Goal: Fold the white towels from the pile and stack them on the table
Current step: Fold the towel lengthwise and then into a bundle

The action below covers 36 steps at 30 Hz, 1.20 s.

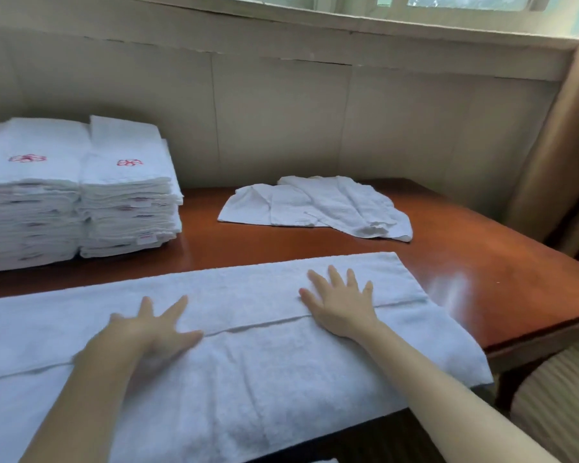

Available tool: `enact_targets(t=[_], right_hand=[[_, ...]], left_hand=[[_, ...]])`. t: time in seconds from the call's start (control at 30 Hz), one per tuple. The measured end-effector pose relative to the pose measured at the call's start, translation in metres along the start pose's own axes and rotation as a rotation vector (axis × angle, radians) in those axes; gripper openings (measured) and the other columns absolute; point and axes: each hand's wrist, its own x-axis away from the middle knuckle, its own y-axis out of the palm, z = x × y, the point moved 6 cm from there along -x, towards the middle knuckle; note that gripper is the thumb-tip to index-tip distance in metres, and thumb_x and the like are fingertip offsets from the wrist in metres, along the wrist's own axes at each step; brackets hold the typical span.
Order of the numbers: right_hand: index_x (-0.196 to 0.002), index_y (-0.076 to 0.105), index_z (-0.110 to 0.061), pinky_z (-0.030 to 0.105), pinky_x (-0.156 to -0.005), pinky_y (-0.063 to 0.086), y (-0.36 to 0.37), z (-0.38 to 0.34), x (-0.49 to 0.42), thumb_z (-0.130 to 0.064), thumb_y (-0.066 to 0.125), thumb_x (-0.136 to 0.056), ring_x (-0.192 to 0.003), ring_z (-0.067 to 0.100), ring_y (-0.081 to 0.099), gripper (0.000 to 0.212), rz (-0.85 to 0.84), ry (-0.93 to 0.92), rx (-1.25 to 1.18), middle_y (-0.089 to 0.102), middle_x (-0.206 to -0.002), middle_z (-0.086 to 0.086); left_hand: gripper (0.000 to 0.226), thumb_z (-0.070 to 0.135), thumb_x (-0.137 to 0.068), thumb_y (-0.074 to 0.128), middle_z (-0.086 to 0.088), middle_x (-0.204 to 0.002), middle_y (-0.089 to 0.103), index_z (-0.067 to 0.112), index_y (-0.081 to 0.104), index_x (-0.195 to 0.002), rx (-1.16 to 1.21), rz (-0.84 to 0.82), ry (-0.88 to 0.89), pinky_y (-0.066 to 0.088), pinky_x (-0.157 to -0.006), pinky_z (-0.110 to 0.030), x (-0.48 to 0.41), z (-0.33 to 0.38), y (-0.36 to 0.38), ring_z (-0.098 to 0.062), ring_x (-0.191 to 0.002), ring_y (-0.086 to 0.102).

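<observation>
A large white towel [281,379] lies spread lengthwise across the lower half of the frame, covering the near part of the reddish-brown wooden worktop [465,279]. Its near edge hangs over the front of the worktop. One long side is folded over, and the folded edge [264,324] runs as a line from lower left to centre right.

Both hands lie flat on the towel, well apart, with fingers straight and spread and nothing held. The left hand [154,332], slightly blurred, presses down left of centre, just on the folded edge. The right hand [340,304] rests palm down right of centre, on the folded-over layer.

In the centre of the frame, beyond the spread towel, a small loose pile of rumpled white towels [315,205] sits on the worktop near the wall [281,121].

At the upper left, two tall stacks of folded white towels [127,202] stand side by side, touching. The top towel of each bears a red embroidered emblem [129,162].

A tan curtain [555,162] hangs along the right edge. A striped chair cushion [555,406] shows at lower right, and a window sill [315,25] crosses the top.
</observation>
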Motion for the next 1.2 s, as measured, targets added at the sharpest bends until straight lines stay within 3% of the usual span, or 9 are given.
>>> enact_targets(t=[0.1,0.33,0.47,0.63,0.8,0.9,1.0,1.1,1.2], right_hand=[[-0.147,0.012,-0.047,0.061,-0.112,-0.003,-0.005,-0.003,-0.024,-0.069,0.014,-0.091,-0.147,0.030,-0.003,0.060,0.021,-0.021,0.008,0.000,-0.161,-0.005],[-0.147,0.022,-0.039,0.057,-0.114,0.003,-0.012,-0.018,-0.066,-0.063,0.021,-0.095,-0.147,0.028,0.003,0.058,0.051,-0.009,0.001,0.005,-0.161,-0.002],[-0.128,0.056,-0.012,0.050,-0.109,0.029,-0.031,-0.065,-0.028,-0.025,0.058,-0.092,-0.134,0.038,0.038,0.038,0.447,-0.389,0.023,0.041,-0.145,0.019],[-0.137,0.043,-0.036,0.020,-0.111,0.013,0.010,-0.148,0.059,-0.053,0.041,-0.091,-0.137,0.011,0.026,0.049,0.060,-0.876,-0.086,0.035,-0.145,-0.010],[-0.144,0.024,-0.045,0.029,-0.117,0.007,0.015,-0.180,0.097,-0.073,0.037,-0.084,-0.141,0.007,0.011,0.068,-0.086,-1.003,0.061,0.020,-0.153,-0.012],[-0.128,0.047,-0.032,0.027,-0.100,0.035,0.005,-0.177,0.110,-0.063,0.034,-0.090,-0.117,0.015,0.041,0.051,0.035,-1.032,0.032,0.044,-0.128,-0.008],[-0.126,0.044,-0.028,0.031,-0.082,0.043,0.006,-0.170,0.119,-0.027,0.034,-0.096,-0.105,0.020,0.044,0.032,0.132,-1.038,0.171,0.045,-0.119,-0.007],[-0.139,0.025,-0.030,0.029,-0.079,0.041,0.010,-0.157,0.113,0.001,0.039,-0.078,-0.111,0.019,0.039,0.069,0.078,-0.916,0.257,0.033,-0.131,-0.007],[-0.140,0.024,-0.031,0.028,-0.075,0.042,-0.002,-0.144,0.103,0.003,0.039,-0.078,-0.113,0.019,0.045,0.073,0.134,-0.796,0.231,0.029,-0.136,-0.009]], left_hand=[[0.072,0.091,-0.070,0.014,0.019,-0.156,-0.021,0.068,-0.014,-0.133,0.080,0.180,0.016,0.000,-0.103,-0.072,0.000,-0.030,0.010,-0.027,-0.146,-0.016],[0.052,0.055,-0.099,0.020,0.012,-0.161,0.000,0.046,0.010,-0.149,0.019,0.366,0.210,-0.002,-0.117,-0.051,-0.029,-0.048,-0.026,-0.013,-0.148,-0.001],[0.056,0.054,-0.098,0.032,0.009,-0.161,0.001,0.040,0.015,-0.150,0.019,0.363,0.341,0.000,-0.118,-0.036,0.003,-0.070,-0.017,-0.007,-0.147,-0.002],[0.063,0.067,-0.090,0.033,0.029,-0.149,-0.020,0.059,-0.008,-0.137,-0.065,0.349,0.446,-0.013,-0.114,-0.025,0.070,-0.122,0.030,0.006,-0.140,-0.020],[0.066,0.083,-0.073,0.032,0.037,-0.142,0.010,0.064,0.017,-0.134,-0.021,0.444,0.404,0.011,-0.113,-0.016,0.119,-0.163,0.040,0.012,-0.134,0.010],[0.064,0.081,-0.071,0.032,0.024,-0.109,0.038,0.046,0.046,-0.122,-0.066,0.582,0.316,0.034,-0.089,-0.012,0.139,-0.174,0.037,0.007,-0.099,0.034],[0.046,0.067,-0.091,0.022,0.014,-0.078,0.052,0.032,0.051,-0.097,-0.155,0.775,0.416,0.040,-0.059,-0.011,0.159,-0.164,0.032,-0.001,-0.072,0.036],[0.034,0.039,-0.103,0.016,0.006,-0.069,0.052,0.022,0.046,-0.098,-0.296,0.941,0.598,0.042,-0.044,-0.021,0.170,-0.159,0.036,-0.007,-0.057,0.044],[0.030,0.011,-0.084,0.033,0.007,-0.084,0.037,0.016,0.047,-0.109,-0.423,1.065,0.642,0.042,-0.043,-0.022,0.176,-0.174,0.039,-0.010,-0.062,0.041]])
